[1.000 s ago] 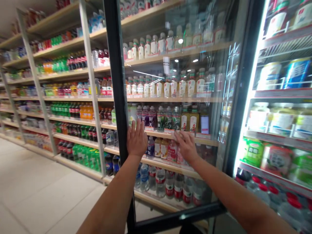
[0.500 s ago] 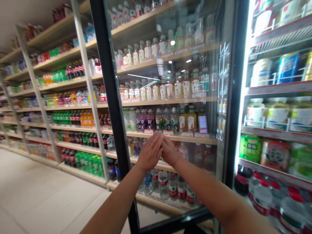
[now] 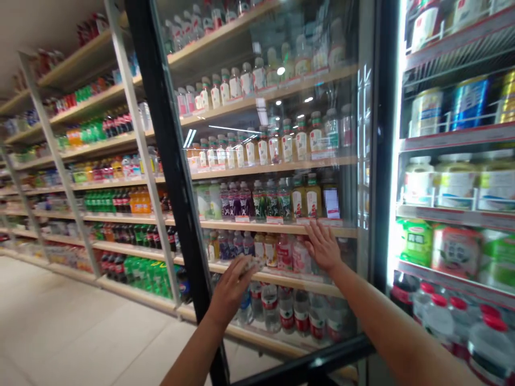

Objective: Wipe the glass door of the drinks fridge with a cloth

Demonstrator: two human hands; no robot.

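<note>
My left hand [image 3: 233, 287] is closed on a small pale cloth [image 3: 253, 264], held at the glass door [image 3: 277, 123] of the cooler. Only the cloth's edge shows beyond the fingers, and whether it is fabric or tissue is unclear. Up and to the right, my right hand [image 3: 324, 247] lies open at the same pane, fingers stretched, holding nothing. The door stands ajar in its black frame [image 3: 173, 161]. Bottled drinks on shelves show through the glass behind both hands.
On the right, the lit cooler holds cans [image 3: 470, 104], white-capped bottles [image 3: 418, 179], green and red packs [image 3: 456, 252] and red-capped water bottles [image 3: 491, 348]. Wooden shelves of soft drinks [image 3: 108, 201] run along the left wall above a tiled floor [image 3: 92, 321].
My hands were together at the middle of the pane and have parted. The left moved down and left, bringing the pale cloth into view; the right moved right and opened out.
</note>
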